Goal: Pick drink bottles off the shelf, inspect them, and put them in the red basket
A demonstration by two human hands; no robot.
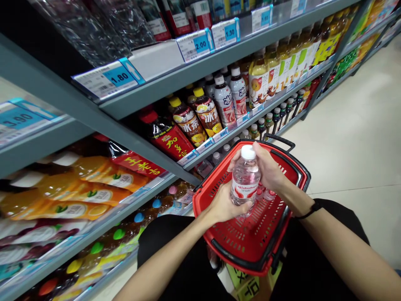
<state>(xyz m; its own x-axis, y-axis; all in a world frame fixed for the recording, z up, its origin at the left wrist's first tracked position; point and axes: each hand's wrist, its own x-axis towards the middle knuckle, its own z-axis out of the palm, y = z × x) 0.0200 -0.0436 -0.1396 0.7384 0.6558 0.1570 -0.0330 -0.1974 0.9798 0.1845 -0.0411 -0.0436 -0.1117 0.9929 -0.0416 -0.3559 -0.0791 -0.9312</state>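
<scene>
Water bottle [245, 180] upright, cap [248, 152] uppermost.

Grey shelves [175, 90] (stocked with bottled drinks), pale tiled floor [354, 138], even light

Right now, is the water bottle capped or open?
Capped: white cap sits on the water bottle, held upright between left hand and right hand.

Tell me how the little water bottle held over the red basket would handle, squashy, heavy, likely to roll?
The water bottle looks like thin clear plastic, so it probably gives a little under a firm squeeze. It seems full, white cap on, so likely hefty for its size. Its round body would probably roll if laid flat in the basket.
</scene>
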